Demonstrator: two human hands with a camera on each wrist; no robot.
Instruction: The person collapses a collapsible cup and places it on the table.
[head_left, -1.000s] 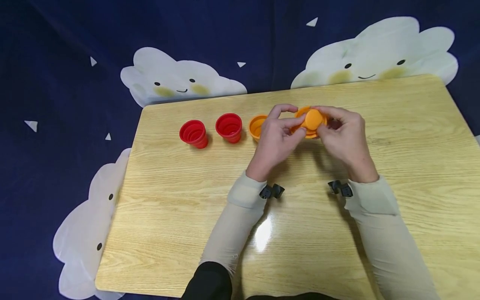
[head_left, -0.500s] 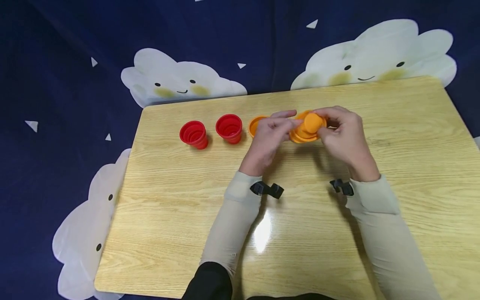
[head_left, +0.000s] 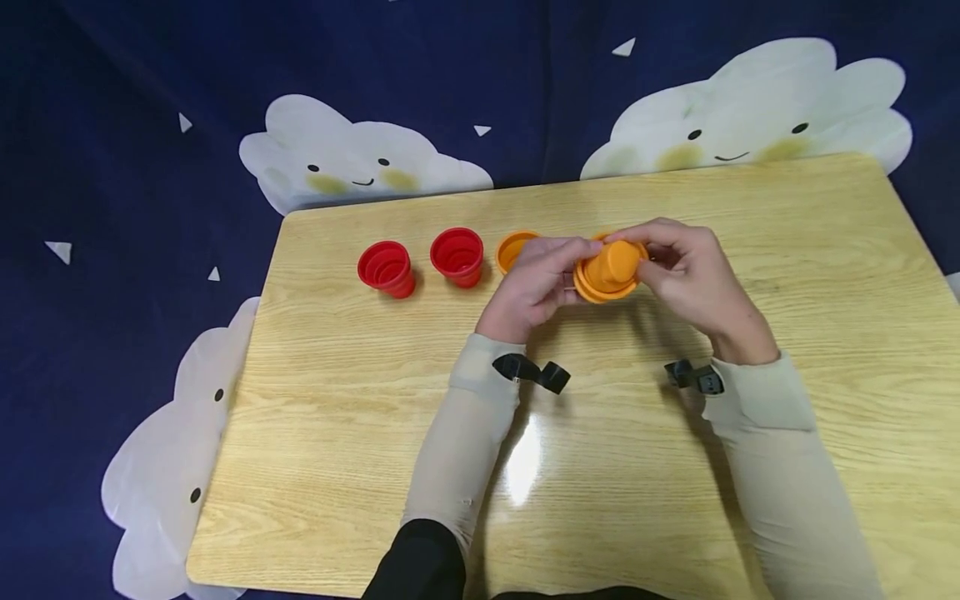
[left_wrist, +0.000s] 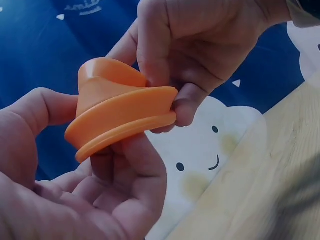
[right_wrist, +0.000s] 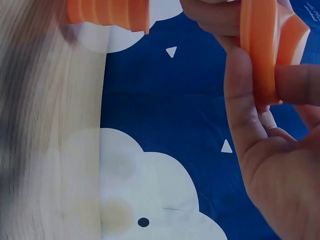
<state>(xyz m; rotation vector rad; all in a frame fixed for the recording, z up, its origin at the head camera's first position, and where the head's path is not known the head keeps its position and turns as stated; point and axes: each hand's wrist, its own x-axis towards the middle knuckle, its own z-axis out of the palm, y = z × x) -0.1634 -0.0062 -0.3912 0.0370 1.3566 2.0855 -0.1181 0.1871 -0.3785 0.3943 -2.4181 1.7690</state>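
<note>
Evidently light stuff: an orange collapsible cup (head_left: 613,268), held off the tabletop (head_left: 360,467) between two hands, narrow end uppermost and leaning, the wide rings nested close beneath. Left hand (head_left: 531,287) pinches one side, thumb on the stepped wall, fingers tucked under the rim. Right hand (head_left: 692,268) grips the opposite edge between thumb and fingers; exactly where each right fingertip sits I can't quite tell, as the cup and knuckles hide some.

Material looks like silicone: bendy at the folds, firmer along the thick rim, hard to break, probably a little grippy rather than slick. Best hold, I judge, is the rim, braced from both sides; a squeeze on the thin wall would likely buckle it.

To the left stand another orange cup (head_left: 514,248) and two red cups (head_left: 458,256), mouths up.
</note>
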